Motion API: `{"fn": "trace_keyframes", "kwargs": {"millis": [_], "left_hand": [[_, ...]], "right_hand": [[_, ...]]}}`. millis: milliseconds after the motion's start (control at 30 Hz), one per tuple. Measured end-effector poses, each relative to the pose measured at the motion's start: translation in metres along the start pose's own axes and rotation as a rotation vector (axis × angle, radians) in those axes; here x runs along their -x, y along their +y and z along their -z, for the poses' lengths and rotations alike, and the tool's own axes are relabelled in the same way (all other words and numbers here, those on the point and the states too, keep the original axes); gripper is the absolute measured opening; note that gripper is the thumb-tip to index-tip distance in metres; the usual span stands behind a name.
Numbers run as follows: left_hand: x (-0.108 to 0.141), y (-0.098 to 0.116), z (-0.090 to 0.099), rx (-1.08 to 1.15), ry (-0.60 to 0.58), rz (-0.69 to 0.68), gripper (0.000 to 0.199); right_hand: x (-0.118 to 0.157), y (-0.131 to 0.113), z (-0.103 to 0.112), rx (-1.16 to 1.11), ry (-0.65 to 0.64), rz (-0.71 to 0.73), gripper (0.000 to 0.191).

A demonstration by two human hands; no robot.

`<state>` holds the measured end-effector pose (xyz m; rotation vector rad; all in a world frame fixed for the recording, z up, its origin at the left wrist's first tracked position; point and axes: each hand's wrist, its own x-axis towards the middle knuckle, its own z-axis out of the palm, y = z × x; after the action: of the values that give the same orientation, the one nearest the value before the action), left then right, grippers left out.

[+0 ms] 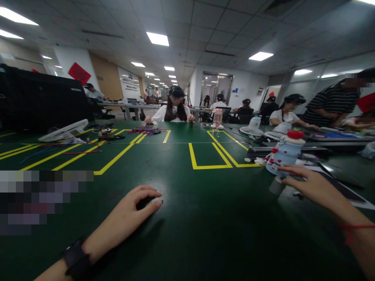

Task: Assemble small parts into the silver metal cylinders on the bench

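The green table (190, 226) spreads beneath the left hand (129, 208) and right hand (315, 187). Just beyond the right grip stands a red-topped blue bottle (287, 153). The left grip, half open on the table with nothing visible in it, probably rests there for support. The right grip arches over a tilted grey cylinder (276, 188), seemingly to reach its upper end; whether it has hold, I cannot tell.
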<state>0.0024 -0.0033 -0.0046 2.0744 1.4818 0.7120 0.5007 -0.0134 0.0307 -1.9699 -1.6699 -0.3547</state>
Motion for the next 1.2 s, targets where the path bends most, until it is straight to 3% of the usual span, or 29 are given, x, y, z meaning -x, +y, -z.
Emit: {"fn": "trace_keyframes", "kwargs": {"millis": [100, 200, 300, 467, 600, 767, 867, 967, 1200], "left_hand": [[0.000, -0.001, -0.002, -0.022, 0.019, -0.017, 0.033], [-0.002, -0.002, -0.003, -0.042, 0.025, -0.033, 0.034], [-0.002, -0.003, -0.004, -0.048, 0.026, -0.055, 0.033], [-0.002, -0.004, -0.006, -0.057, 0.026, -0.070, 0.031], [-0.004, -0.006, -0.004, -0.065, 0.016, -0.073, 0.029], [-0.012, 0.022, -0.004, -0.034, 0.051, -0.077, 0.030], [-0.024, 0.049, -0.013, 0.003, 0.063, -0.200, 0.026], [-0.034, 0.066, -0.021, 0.028, 0.070, -0.274, 0.019], [-0.032, 0.064, -0.020, 0.087, 0.179, -0.192, 0.022]], "right_hand": [[0.008, 0.008, -0.007, -0.139, -0.204, -0.078, 0.060], [0.014, -0.008, -0.014, -0.137, -0.236, -0.097, 0.053], [0.023, -0.058, -0.019, -0.209, -0.163, 0.026, 0.049], [0.046, -0.175, -0.030, -0.556, -0.369, 0.390, 0.038], [0.055, -0.230, -0.043, -0.685, -0.395, 0.571, 0.038], [0.057, -0.236, -0.066, -0.765, -0.430, 0.469, 0.048], [0.061, -0.230, -0.077, -0.843, -0.459, 0.358, 0.065], [0.063, -0.228, -0.079, -0.888, -0.477, 0.329, 0.059], [0.062, -0.232, -0.074, -0.884, -0.456, 0.352, 0.043]]}}
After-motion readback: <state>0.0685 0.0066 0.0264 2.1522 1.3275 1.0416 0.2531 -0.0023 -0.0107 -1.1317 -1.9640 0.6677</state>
